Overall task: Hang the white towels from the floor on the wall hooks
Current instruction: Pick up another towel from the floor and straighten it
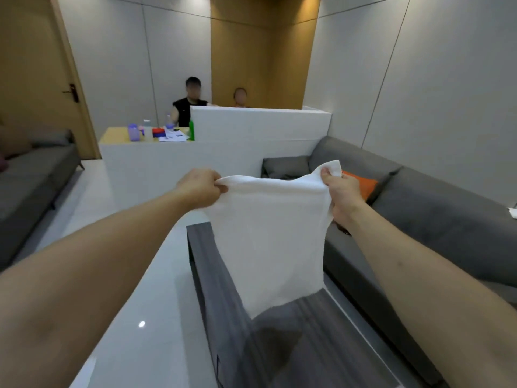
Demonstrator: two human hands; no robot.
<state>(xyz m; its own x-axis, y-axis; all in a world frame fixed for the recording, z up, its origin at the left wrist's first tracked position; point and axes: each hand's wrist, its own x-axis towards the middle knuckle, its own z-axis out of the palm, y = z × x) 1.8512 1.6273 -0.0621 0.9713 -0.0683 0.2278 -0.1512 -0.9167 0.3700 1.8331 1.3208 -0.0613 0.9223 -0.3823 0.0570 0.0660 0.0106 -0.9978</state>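
Your left hand (200, 187) pinches one top corner of the white towel (268, 236) between thumb and curled fingers; your right hand (342, 196) grips the other top corner, a small tuft of cloth poking up past the thumb. The towel hangs spread between them at arm's length, its upper edge sagging a little in the middle, its lower edge dangling free above the dark grey table (293, 345) — it does not appear to touch it; to your right runs the grey sofa (436, 208) with an orange cushion (363, 184) just behind your right hand. Judge the cloth as light and thoroughly limp; it will fold wherever you stop supporting it, and it should neither slip through a firm pinch nor come to harm if it brushes furniture. No wall hook shows in this view, so you cannot yet tell where it must go. For a hook, the top hem is probably the place to hold — keep one corner, or gather the hem near its middle, so a short bunch of fabric can be looped over; a loose grip low down would likely let it slump.
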